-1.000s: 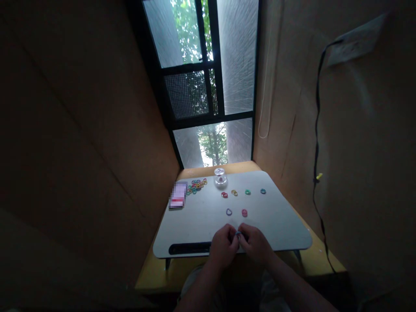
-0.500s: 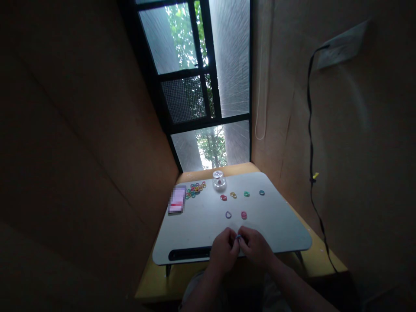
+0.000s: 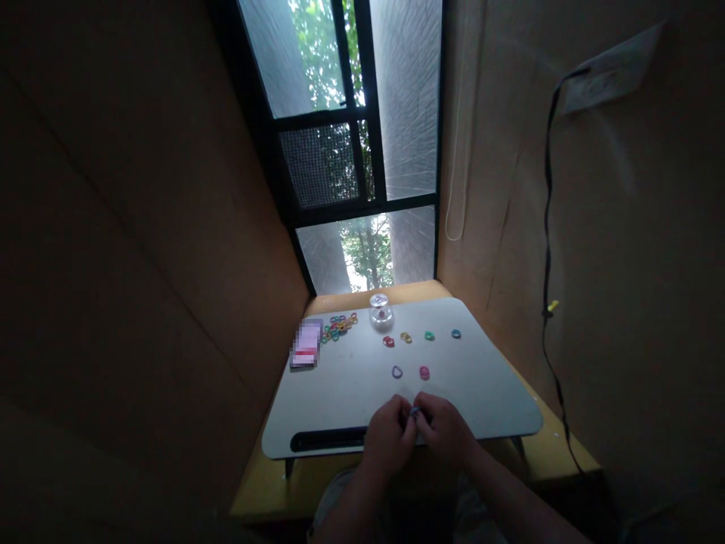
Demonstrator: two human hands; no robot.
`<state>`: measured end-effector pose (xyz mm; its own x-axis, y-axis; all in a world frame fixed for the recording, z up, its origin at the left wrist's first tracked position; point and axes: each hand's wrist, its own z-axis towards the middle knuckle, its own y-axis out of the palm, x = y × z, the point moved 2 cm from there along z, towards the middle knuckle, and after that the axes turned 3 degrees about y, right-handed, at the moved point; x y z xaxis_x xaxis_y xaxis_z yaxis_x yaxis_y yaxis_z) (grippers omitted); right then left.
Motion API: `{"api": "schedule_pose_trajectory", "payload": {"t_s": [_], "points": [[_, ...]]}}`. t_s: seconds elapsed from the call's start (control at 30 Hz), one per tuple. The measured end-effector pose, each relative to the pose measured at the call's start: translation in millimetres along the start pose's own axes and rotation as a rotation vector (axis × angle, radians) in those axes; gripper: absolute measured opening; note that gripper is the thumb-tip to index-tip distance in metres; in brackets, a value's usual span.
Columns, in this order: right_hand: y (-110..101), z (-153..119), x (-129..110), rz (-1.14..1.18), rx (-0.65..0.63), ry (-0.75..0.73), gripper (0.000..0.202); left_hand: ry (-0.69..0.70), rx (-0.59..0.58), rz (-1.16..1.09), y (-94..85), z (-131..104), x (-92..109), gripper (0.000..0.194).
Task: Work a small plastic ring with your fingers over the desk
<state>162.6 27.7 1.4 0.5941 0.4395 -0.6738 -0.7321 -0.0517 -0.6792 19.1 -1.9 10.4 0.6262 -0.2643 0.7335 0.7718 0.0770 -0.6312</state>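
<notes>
My left hand [image 3: 390, 434] and my right hand [image 3: 445, 427] meet at the near edge of the white lap table [image 3: 340, 397]. Between their fingertips is a small bluish band [image 3: 414, 412], pinched from both sides and partly hidden. Just beyond my hands lie a purple band [image 3: 397, 372] and a pink band [image 3: 424, 372]. Farther back is a row of small bands: red [image 3: 388, 341], yellow [image 3: 405, 338], green [image 3: 429, 335] and blue-teal [image 3: 456, 333].
A pile of coloured bands [image 3: 340, 326] lies at the back left beside a phone [image 3: 306, 344]. A clear round jar [image 3: 381, 313] stands at the back. The near left edge has a black slot [image 3: 328, 439]. A black cable [image 3: 547, 227] hangs at the right.
The camera view has shifted slightly. My hands remain together at the same spot, and a little more of the bluish band shows between the fingertips.
</notes>
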Motion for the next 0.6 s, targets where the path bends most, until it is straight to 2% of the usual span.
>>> {"api": "schedule_pose_trajectory", "payload": {"t_s": [0.6], "points": [[-1.9, -0.3, -4.0, 0.018, -0.005, 0.012, 0.012, -0.012, 0.007, -0.007, -1.1, -0.1, 0.4, 0.008]]}}
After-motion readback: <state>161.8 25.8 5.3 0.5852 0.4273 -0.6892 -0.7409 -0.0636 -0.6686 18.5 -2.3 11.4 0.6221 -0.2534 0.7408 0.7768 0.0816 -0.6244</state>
